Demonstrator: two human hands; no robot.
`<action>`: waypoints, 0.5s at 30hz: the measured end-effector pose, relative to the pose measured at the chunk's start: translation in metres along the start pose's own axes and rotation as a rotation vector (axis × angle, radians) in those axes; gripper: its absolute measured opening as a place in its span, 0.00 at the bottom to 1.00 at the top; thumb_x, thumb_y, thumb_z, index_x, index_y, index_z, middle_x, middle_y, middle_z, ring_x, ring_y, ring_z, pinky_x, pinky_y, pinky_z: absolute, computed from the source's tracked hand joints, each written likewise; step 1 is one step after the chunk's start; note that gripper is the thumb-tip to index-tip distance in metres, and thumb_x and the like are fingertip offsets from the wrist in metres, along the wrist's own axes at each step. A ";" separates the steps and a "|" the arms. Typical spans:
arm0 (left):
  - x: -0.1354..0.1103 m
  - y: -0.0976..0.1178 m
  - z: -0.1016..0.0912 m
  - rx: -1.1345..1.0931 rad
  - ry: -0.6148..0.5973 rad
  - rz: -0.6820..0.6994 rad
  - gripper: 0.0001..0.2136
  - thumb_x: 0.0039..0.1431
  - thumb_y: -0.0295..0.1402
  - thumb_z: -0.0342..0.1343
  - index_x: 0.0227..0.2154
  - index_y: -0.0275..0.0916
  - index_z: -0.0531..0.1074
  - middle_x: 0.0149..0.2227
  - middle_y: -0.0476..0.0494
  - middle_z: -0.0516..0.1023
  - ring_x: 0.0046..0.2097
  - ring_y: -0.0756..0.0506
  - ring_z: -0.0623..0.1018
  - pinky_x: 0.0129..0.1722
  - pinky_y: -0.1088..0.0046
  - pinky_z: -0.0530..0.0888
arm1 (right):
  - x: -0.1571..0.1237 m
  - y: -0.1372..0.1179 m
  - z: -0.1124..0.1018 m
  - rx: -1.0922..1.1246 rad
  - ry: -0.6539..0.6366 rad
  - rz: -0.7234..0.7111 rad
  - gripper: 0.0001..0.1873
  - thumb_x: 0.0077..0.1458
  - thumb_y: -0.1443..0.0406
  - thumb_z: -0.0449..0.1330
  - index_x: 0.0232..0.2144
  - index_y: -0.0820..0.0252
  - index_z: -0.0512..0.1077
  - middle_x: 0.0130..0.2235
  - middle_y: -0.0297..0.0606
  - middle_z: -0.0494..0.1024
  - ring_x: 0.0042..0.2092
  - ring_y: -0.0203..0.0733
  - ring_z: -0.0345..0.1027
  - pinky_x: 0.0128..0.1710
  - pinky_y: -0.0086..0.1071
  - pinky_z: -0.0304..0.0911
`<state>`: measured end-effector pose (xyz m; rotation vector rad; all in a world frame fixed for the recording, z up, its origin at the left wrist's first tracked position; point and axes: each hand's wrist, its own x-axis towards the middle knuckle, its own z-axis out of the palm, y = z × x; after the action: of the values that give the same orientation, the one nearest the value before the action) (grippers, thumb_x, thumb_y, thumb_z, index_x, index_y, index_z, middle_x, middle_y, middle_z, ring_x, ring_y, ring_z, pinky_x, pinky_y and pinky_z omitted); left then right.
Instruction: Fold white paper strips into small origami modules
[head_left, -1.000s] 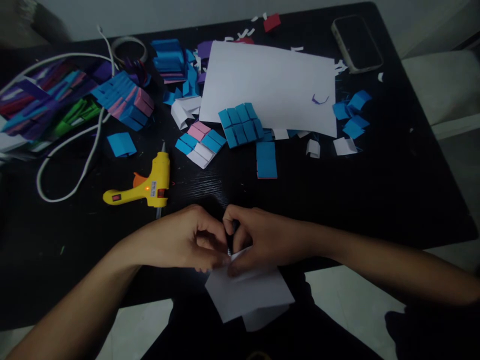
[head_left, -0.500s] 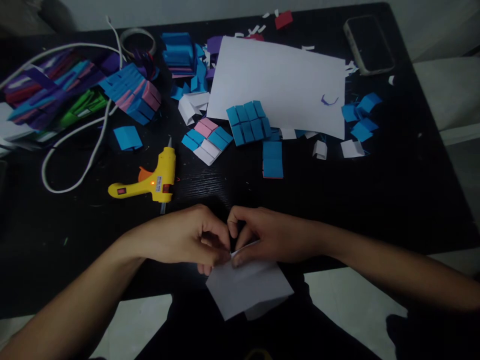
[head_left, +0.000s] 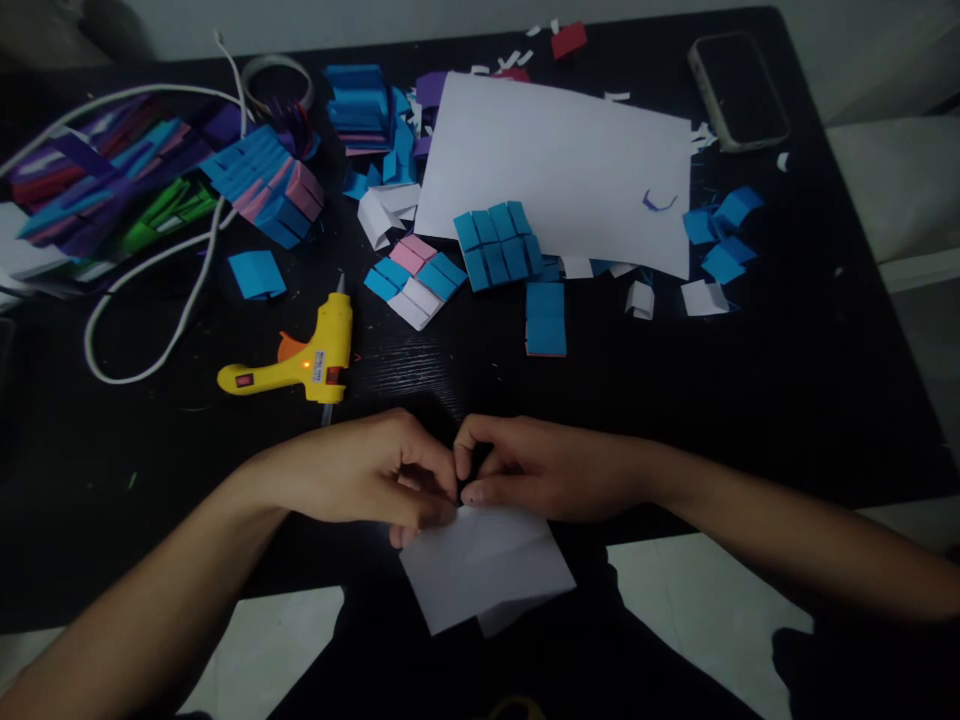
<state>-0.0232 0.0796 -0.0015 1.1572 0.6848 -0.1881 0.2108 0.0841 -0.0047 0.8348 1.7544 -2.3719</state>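
Fingers (head_left: 429, 466) of both hands curled in tight, tips meeting, pinching the top edge of the folded white paper (head_left: 487, 570). Left hand (head_left: 360, 480) and right hand (head_left: 547, 470) sit knuckle to knuckle at the near edge of the black tabletop (head_left: 750, 400), and the paper juts out over that edge. Just beyond the left hand lies a yellow glue gun (head_left: 300, 365), its light glowing orange. Farther back, blue folded squares (head_left: 499, 245) overlap a large white sheet (head_left: 562, 170).

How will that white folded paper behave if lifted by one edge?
Probably floppy: the paper looks thin and hangs past the table edge. Likely very light, so a push would slide it. Its creases may stiffen it a little.
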 end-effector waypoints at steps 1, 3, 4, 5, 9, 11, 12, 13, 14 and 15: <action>0.000 0.000 0.000 0.001 -0.005 -0.003 0.06 0.62 0.32 0.59 0.32 0.37 0.78 0.22 0.50 0.76 0.24 0.51 0.76 0.25 0.80 0.69 | 0.000 0.000 0.000 0.016 -0.004 0.006 0.10 0.65 0.62 0.62 0.43 0.57 0.65 0.25 0.23 0.71 0.25 0.29 0.60 0.27 0.24 0.56; 0.000 0.000 -0.001 -0.001 -0.012 -0.012 0.06 0.62 0.33 0.59 0.32 0.36 0.78 0.22 0.49 0.76 0.24 0.51 0.76 0.25 0.80 0.69 | 0.001 0.002 0.001 0.054 -0.010 0.023 0.16 0.60 0.61 0.67 0.43 0.57 0.64 0.28 0.25 0.75 0.27 0.30 0.64 0.28 0.24 0.58; 0.000 0.000 -0.001 -0.002 -0.014 -0.011 0.06 0.62 0.33 0.59 0.32 0.36 0.78 0.22 0.49 0.76 0.24 0.51 0.77 0.25 0.80 0.70 | 0.001 0.002 0.002 0.070 -0.007 0.032 0.20 0.57 0.60 0.70 0.43 0.57 0.64 0.30 0.27 0.77 0.29 0.31 0.67 0.29 0.24 0.59; 0.000 0.000 -0.001 -0.004 -0.015 -0.007 0.06 0.62 0.32 0.59 0.31 0.36 0.77 0.22 0.49 0.76 0.24 0.51 0.77 0.25 0.80 0.70 | 0.002 0.003 0.002 0.080 0.001 0.041 0.22 0.55 0.59 0.71 0.42 0.56 0.64 0.31 0.28 0.79 0.29 0.31 0.69 0.29 0.24 0.60; 0.000 -0.001 -0.001 -0.050 -0.013 0.002 0.04 0.60 0.26 0.58 0.30 0.36 0.76 0.23 0.50 0.77 0.25 0.52 0.77 0.26 0.80 0.71 | 0.002 0.002 0.003 0.120 0.047 0.080 0.21 0.54 0.60 0.72 0.41 0.57 0.63 0.31 0.29 0.80 0.27 0.31 0.68 0.27 0.24 0.60; 0.000 -0.001 -0.001 -0.080 0.015 0.037 0.03 0.61 0.27 0.58 0.32 0.36 0.76 0.25 0.50 0.78 0.26 0.52 0.78 0.27 0.80 0.72 | 0.001 0.000 0.002 0.173 0.068 0.090 0.20 0.54 0.62 0.72 0.42 0.58 0.65 0.31 0.30 0.80 0.27 0.31 0.68 0.26 0.24 0.59; 0.000 -0.001 -0.002 -0.086 0.044 0.067 0.04 0.63 0.28 0.57 0.33 0.36 0.76 0.25 0.50 0.79 0.26 0.51 0.78 0.28 0.80 0.73 | 0.001 0.000 0.001 0.206 0.083 0.086 0.20 0.54 0.63 0.72 0.42 0.58 0.66 0.30 0.30 0.80 0.26 0.31 0.67 0.26 0.24 0.59; 0.000 0.000 -0.003 -0.089 0.080 0.100 0.06 0.65 0.31 0.57 0.33 0.36 0.76 0.25 0.49 0.79 0.27 0.51 0.78 0.28 0.80 0.73 | 0.000 -0.001 0.000 0.237 0.107 0.070 0.20 0.53 0.64 0.72 0.43 0.59 0.67 0.30 0.30 0.80 0.26 0.30 0.67 0.25 0.23 0.58; 0.000 0.001 -0.004 -0.089 0.129 0.135 0.08 0.67 0.33 0.56 0.32 0.36 0.76 0.25 0.48 0.79 0.27 0.51 0.78 0.29 0.79 0.74 | 0.000 -0.001 -0.001 0.268 0.142 0.043 0.20 0.53 0.64 0.72 0.44 0.59 0.68 0.29 0.30 0.80 0.25 0.30 0.67 0.25 0.23 0.58; 0.000 0.002 -0.004 -0.093 0.186 0.167 0.11 0.68 0.35 0.55 0.31 0.36 0.76 0.25 0.48 0.79 0.28 0.51 0.78 0.30 0.78 0.75 | 0.000 -0.001 -0.002 0.292 0.192 0.009 0.20 0.53 0.64 0.72 0.45 0.60 0.69 0.29 0.30 0.81 0.25 0.30 0.67 0.25 0.23 0.58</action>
<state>-0.0246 0.0842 -0.0009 1.1454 0.7485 0.0925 0.2114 0.0862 -0.0047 1.1377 1.4741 -2.6614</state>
